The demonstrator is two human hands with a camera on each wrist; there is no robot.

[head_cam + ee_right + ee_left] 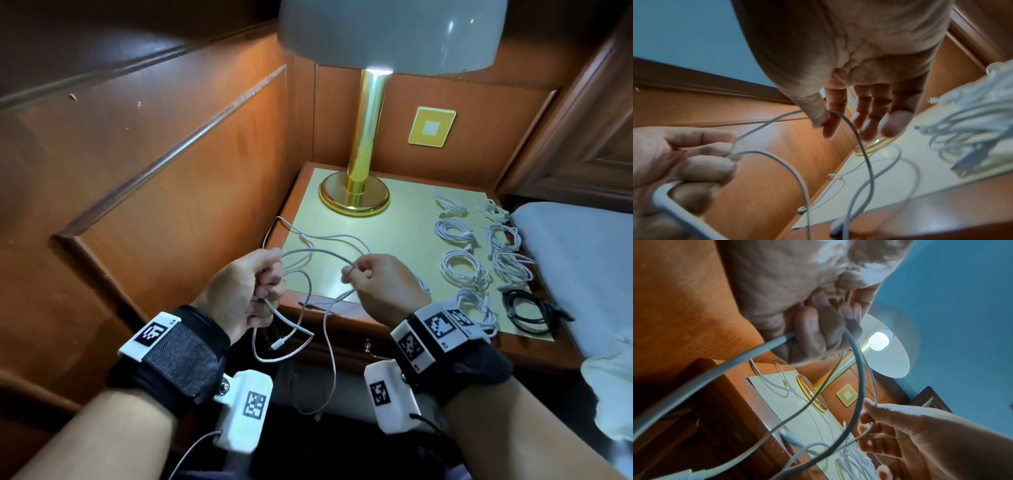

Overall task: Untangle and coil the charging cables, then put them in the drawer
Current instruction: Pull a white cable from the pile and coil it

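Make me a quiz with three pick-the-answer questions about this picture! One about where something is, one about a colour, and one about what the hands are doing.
1. Where do the coiled cables lie?
A. on the right side of the nightstand top
B. on the floor
C. on the lamp shade

2. What colour is the one coil nearest the front right corner?
A. red
B. black
C. yellow

3. What are the hands doing?
A. both rest flat on the table
B. both hold a loose white cable
C. one pulls the drawer open

Answers:
1. A: the white coils sit in rows on the nightstand, right of the lamp.
2. B: the black coil lies beside the white ones.
3. B: the left hand grips the loose white cable and the right hand pinches it.
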